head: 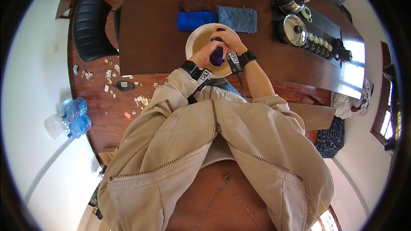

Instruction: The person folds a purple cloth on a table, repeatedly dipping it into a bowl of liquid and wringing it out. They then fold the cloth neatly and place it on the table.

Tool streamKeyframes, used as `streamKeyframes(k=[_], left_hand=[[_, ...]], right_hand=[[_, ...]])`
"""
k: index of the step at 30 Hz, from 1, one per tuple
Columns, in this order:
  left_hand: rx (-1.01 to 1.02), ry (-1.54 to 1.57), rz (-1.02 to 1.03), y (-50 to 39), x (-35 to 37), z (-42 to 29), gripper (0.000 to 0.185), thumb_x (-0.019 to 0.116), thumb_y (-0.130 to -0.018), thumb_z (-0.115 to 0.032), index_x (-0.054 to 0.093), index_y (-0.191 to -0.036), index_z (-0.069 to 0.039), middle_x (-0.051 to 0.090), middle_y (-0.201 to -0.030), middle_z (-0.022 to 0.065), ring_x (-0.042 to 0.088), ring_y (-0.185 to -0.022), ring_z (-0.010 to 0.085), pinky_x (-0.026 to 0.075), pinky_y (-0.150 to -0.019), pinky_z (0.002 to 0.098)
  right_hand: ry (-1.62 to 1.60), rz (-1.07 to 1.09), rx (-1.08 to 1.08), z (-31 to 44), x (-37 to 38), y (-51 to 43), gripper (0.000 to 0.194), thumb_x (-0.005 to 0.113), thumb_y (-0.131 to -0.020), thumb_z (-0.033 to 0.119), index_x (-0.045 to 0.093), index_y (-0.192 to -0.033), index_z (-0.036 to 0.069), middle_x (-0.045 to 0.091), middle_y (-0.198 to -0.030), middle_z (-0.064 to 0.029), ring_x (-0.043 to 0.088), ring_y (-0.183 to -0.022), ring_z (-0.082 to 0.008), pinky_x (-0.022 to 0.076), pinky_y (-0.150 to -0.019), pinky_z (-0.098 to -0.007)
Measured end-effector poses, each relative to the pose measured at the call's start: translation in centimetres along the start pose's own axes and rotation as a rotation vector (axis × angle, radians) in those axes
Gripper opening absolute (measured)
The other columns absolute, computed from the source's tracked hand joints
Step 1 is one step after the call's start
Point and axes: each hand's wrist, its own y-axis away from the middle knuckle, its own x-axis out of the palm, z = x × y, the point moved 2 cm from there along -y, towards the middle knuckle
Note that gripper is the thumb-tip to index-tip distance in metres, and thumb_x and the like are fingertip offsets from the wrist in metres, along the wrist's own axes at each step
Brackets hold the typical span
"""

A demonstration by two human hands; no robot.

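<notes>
Both hands grip a dark purple cloth (217, 57), bunched up and damp-looking, over a white basin (191, 43) of cloudy liquid. My left hand (205, 52) is closed around its lower part, and my right hand (228, 37) around its upper part. Beyond the basin's rim lie a folded bright blue cloth (196, 21) and, to its right, a folded denim cloth (239, 18) with a frayed edge. Behind the blue one is a dark brown-red cloth (195, 5).
The basin stands near the front edge of a dark wooden table (151, 35). At right, a cooktop holds a lidded pot (293, 33), a kettle (290, 3) and several small jars (321, 42). A black chair (91, 29) stands left; paper scraps (141, 100) litter the floor.
</notes>
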Motion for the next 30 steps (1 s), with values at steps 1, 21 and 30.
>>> streamKeyframes(k=[1, 21, 30], left_hand=[[0.045, -0.064, -0.030, -0.2, 0.0, 0.0, 0.010, 0.057, -0.081, -0.018, 0.058, -0.077, -0.008, 0.058, -0.068, 0.0024, 0.055, -0.059, 0.0143, 0.045, -0.057, 0.0267], [0.317, -0.252, -0.031, 0.0, -0.8, 0.4, 0.028, 0.062, -0.086, -0.025, 0.061, -0.106, -0.004, 0.066, -0.094, 0.0071, 0.065, -0.088, 0.0160, 0.051, -0.076, 0.0284], [0.091, 0.120, 0.303, 2.5, 0.1, -0.6, 0.071, 0.041, -0.093, -0.063, 0.046, -0.133, -0.005, 0.060, -0.119, 0.0138, 0.057, -0.113, 0.0326, 0.044, -0.098, 0.0458]], right_hand=[[0.116, 0.009, -0.101, 0.0, -0.1, 0.0, 0.005, 0.062, -0.080, 0.011, 0.058, -0.081, 0.008, 0.054, -0.066, -0.0025, 0.050, -0.050, -0.0112, 0.0414, -0.043, -0.0253], [0.650, -0.311, -0.284, 2.5, -1.1, -0.5, 0.025, 0.068, -0.073, 0.023, 0.061, -0.083, 0.002, 0.065, -0.076, -0.0149, 0.062, -0.069, -0.0183, 0.0486, -0.061, -0.0317], [0.865, -0.410, -0.713, 6.8, 0.4, 2.4, 0.037, 0.076, -0.077, 0.034, 0.059, -0.096, 0.006, 0.059, -0.087, -0.0093, 0.056, -0.084, -0.0245, 0.0434, -0.078, -0.0348]])
